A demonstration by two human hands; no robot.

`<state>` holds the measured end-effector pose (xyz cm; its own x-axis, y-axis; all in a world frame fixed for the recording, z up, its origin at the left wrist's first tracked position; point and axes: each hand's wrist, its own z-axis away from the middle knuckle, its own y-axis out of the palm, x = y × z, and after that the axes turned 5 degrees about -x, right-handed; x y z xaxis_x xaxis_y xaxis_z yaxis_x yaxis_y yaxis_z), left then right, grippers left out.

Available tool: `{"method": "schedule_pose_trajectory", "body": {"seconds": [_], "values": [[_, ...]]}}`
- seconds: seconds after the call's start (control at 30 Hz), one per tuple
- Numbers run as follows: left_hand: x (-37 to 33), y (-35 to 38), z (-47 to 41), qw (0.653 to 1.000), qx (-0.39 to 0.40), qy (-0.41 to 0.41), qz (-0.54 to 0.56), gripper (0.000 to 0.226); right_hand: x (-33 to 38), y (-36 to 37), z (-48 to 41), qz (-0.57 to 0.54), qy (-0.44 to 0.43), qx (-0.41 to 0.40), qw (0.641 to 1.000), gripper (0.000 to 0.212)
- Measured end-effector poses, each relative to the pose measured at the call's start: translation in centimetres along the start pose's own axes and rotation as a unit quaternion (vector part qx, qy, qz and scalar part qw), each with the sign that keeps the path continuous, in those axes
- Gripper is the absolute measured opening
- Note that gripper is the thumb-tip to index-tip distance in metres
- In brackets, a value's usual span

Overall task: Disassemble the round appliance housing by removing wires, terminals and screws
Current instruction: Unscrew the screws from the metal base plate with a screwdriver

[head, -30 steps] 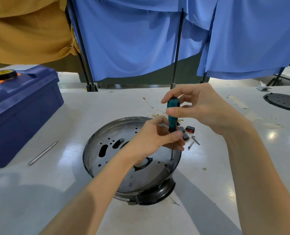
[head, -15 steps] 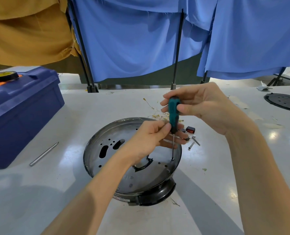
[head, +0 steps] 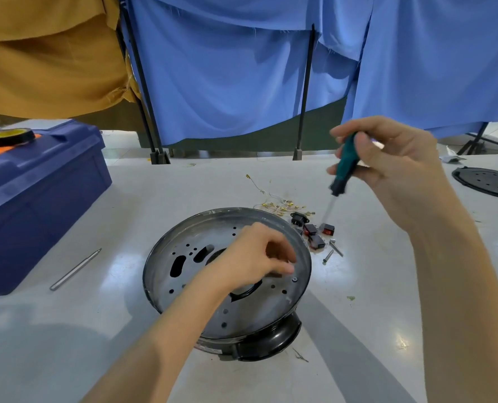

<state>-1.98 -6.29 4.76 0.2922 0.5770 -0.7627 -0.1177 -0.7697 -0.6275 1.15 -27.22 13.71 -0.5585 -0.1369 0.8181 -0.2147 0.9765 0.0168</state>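
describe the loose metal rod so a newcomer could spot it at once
Find the big blue toolbox on the left. Between it and the round housing lies a thin silver rod. Unlike the two short screws right of the housing, it is long, pointed at one end, and lies alone.

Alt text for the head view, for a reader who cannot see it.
A person's right hand holds a green-handled screwdriver in the air while the left hand reaches into a round appliance housing, fingertips beside a screw. Switches, wires and loose screws lie on the table beyond it; a blue toolbox stands left.
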Motion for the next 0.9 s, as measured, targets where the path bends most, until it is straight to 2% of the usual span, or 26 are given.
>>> {"method": "schedule_pose_trajectory", "body": {"seconds": [0.1, 0.2, 0.3, 0.37, 0.47, 0.57, 0.63, 0.7, 0.77, 0.83, 0.9], "values": [[-0.1, 0.0, -0.2, 0.996, 0.040, 0.010, -0.078, 0.018, -0.5, -0.7, 0.1, 0.128, 0.020, -0.012, 0.992, 0.022], [-0.5, 0.1, -0.3, 0.987, 0.049, 0.030, -0.151, 0.020, -2.0, 0.4, 0.3, 0.289, 0.102, 0.095, 0.947, 0.007], [-0.9, 0.5, 0.1, 0.972, 0.045, 0.072, -0.221, 0.015, -4.2, 2.2, 0.5, 0.388, 0.170, 0.182, 0.887, 0.026], [-1.2, 0.8, 0.5, 0.957, 0.049, 0.098, -0.269, 0.016, -5.5, 3.1, 0.5, 0.402, 0.197, 0.205, 0.870, 0.027], [-1.5, 1.3, 0.8, 0.924, 0.057, 0.130, -0.355, 0.020, -6.8, 3.4, 0.5, 0.413, 0.210, 0.200, 0.863, 0.025], [-1.9, 1.9, 1.2, 0.884, 0.052, 0.169, -0.433, 0.017, -7.3, 3.7, 0.5, 0.405, 0.210, 0.175, 0.872, 0.040], [-2.2, 2.1, 1.7, 0.861, 0.058, 0.185, -0.470, 0.024, -7.6, 3.9, 0.5, 0.429, 0.209, 0.165, 0.863, 0.047], [-2.3, 2.2, 2.0, 0.845, 0.063, 0.200, -0.492, 0.028, -7.9, 4.0, 0.6, 0.447, 0.203, 0.164, 0.856, 0.035], [-2.1, 2.3, 2.0, 0.825, 0.063, 0.208, -0.522, 0.028, -8.2, 3.9, 0.8, 0.434, 0.212, 0.168, 0.859, 0.012], [-1.8, 2.7, 1.7, 0.806, 0.066, 0.215, -0.548, 0.026, -8.5, 3.7, 0.9, 0.414, 0.224, 0.179, 0.864, 0.025], [-1.7, 3.0, 1.6, 0.790, 0.079, 0.217, -0.568, 0.021, -8.6, 3.6, 1.0, 0.396, 0.237, 0.184, 0.868, 0.026]]}}
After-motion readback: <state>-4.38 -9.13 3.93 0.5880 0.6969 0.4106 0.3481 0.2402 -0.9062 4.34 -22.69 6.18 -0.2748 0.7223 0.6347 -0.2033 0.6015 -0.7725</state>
